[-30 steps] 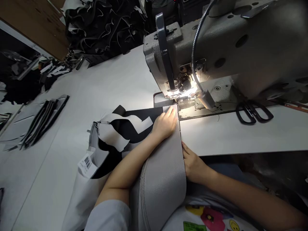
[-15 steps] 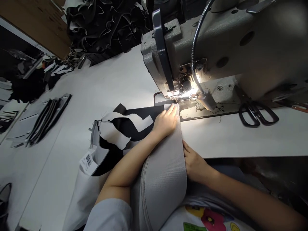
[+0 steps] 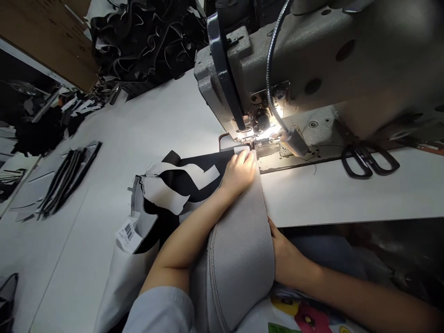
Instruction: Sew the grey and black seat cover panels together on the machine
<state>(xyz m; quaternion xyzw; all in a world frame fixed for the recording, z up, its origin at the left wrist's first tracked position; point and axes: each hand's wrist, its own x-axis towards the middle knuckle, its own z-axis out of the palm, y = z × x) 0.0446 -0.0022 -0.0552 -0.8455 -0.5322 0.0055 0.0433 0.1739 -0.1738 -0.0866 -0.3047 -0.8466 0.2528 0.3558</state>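
Observation:
A long grey woven fabric piece (image 3: 243, 240), with a stitched seam along its left side, runs from my lap up to the lit needle area of the sewing machine (image 3: 222, 83). My left hand (image 3: 239, 171) lies on its far end just before the presser foot, fingers bent and slightly apart. Lower down, my right hand (image 3: 286, 254) grips the right edge of this fabric; part of its fingers is hidden. Black fabric (image 3: 204, 159) and curling white strips (image 3: 187, 171) lie left of my left hand. A barcode label (image 3: 129, 235) shows on the bundle.
Black-handled scissors (image 3: 369, 159) lie right of the needle, by the machine bed. A lamp (image 3: 294, 142) on a flexible neck hangs close to the needle. Stacked fabric pieces (image 3: 65, 178) rest on the table at left. A dark fabric heap (image 3: 149, 41) stands behind.
My left fingers have gone from lying straighter to more bent. My right hand sits slightly lower along the fabric edge. The view has shifted a little.

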